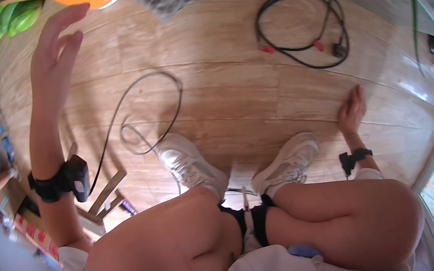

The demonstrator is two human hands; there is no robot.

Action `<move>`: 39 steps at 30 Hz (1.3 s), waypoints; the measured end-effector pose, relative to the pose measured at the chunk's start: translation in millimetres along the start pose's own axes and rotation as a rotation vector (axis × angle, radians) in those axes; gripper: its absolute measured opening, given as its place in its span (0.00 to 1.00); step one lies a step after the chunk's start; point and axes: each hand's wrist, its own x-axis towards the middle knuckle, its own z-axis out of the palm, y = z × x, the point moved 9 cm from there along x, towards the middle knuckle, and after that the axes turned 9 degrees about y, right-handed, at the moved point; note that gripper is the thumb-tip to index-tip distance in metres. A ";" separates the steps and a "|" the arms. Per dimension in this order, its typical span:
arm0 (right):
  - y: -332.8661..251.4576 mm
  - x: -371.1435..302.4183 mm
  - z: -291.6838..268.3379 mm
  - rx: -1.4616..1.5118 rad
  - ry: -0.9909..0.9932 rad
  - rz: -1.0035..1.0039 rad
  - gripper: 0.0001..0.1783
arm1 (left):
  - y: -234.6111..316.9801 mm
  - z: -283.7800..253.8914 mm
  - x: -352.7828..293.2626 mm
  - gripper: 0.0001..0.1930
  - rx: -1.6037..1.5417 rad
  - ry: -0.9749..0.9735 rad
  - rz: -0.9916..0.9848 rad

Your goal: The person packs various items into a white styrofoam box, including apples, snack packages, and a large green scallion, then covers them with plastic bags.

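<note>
Both grips: left hand [47, 64] parted, right hand [351, 111] extended, empty.
Thin black looped cable [181, 88]: my reach may snag it.

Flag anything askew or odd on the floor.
No spill shows. The thin cable sprawls in uneven loops by the left shoe, untidy compared with the coiled cord farther right.
</note>
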 end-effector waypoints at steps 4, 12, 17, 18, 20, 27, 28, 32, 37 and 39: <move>18.8 18.2 -15.1 -0.007 -0.093 0.012 0.24 | 22.5 62.6 28.5 0.14 -0.222 -0.192 0.081; 91.4 128.7 -161.1 -0.157 -0.231 -0.063 0.07 | 6.3 221.8 -6.4 0.14 -0.434 -0.482 0.123; 100.5 203.6 -291.7 -0.484 -0.181 -0.030 0.10 | 56.4 294.1 -46.2 0.15 -0.145 -0.118 0.771; 92.7 218.0 -301.4 -0.516 -0.220 -0.064 0.10 | 55.7 302.5 -52.5 0.16 -0.125 -0.085 0.762; 85.8 240.7 -312.5 -0.566 -0.286 -0.115 0.12 | 54.9 311.7 -52.3 0.16 -0.101 -0.026 0.760; 128.3 308.3 -300.5 -0.531 -0.275 -0.371 0.18 | -2.8 279.3 -40.5 0.19 -0.095 -0.022 0.476; 146.6 328.0 -288.4 -0.376 -0.277 -0.087 0.17 | -12.6 260.8 -36.0 0.20 0.024 -0.037 0.437; 151.6 368.7 -200.3 -0.318 -0.376 -0.220 0.14 | -50.7 208.4 -40.4 0.25 0.145 0.051 0.422; 99.1 409.5 -126.6 -0.259 -0.356 -0.347 0.12 | -53.6 190.8 -47.7 0.29 0.406 -0.063 0.431; 92.4 418.1 -109.8 -0.180 -0.408 -0.313 0.11 | -66.1 187.7 -45.1 0.30 0.373 -0.217 0.144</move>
